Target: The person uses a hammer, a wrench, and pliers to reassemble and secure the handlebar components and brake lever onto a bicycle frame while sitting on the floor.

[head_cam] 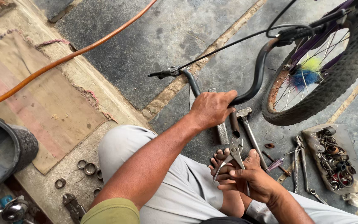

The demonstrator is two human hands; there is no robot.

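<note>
The left hand [212, 108] hides the middle of the black handlebar [258, 70], clenched around it at frame centre. Below, the right hand [251, 178] grasps steel pliers [233, 157], handles partly covered.

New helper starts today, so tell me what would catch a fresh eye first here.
At centre, the left hand grips black handlebars, while the right hand holds pliers just below. At upper right stands a bike wheel with a blue-and-yellow tuft in its spokes. An orange hose crosses the upper left.
</note>
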